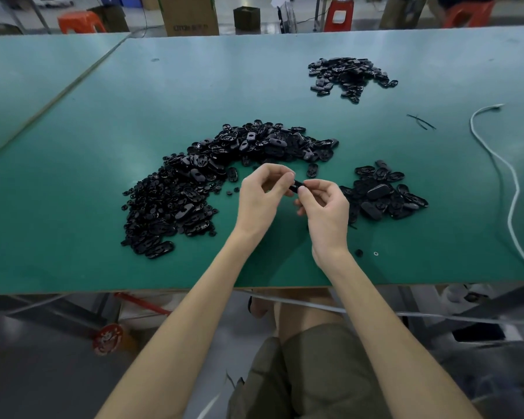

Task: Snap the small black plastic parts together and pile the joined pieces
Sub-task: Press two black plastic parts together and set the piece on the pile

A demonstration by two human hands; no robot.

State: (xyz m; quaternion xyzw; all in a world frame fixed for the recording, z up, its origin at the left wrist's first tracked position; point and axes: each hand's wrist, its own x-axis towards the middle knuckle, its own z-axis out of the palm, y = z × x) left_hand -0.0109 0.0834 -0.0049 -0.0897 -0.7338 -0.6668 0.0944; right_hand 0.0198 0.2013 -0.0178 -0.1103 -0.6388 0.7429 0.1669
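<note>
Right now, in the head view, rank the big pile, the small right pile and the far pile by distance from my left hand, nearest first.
1. Big pile, just left of the left hand.
2. Small right pile, past the right hand.
3. Far pile, farthest back, to the right.

Dim even light, soft focus, curved edges

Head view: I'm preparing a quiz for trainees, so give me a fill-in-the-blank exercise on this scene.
The left hand and right hand pinch one small ____ part between them.
The far pile lies to the hands' ____.
A ____ cable snakes along the right side of the table.
Missing: black; right; white.
</note>
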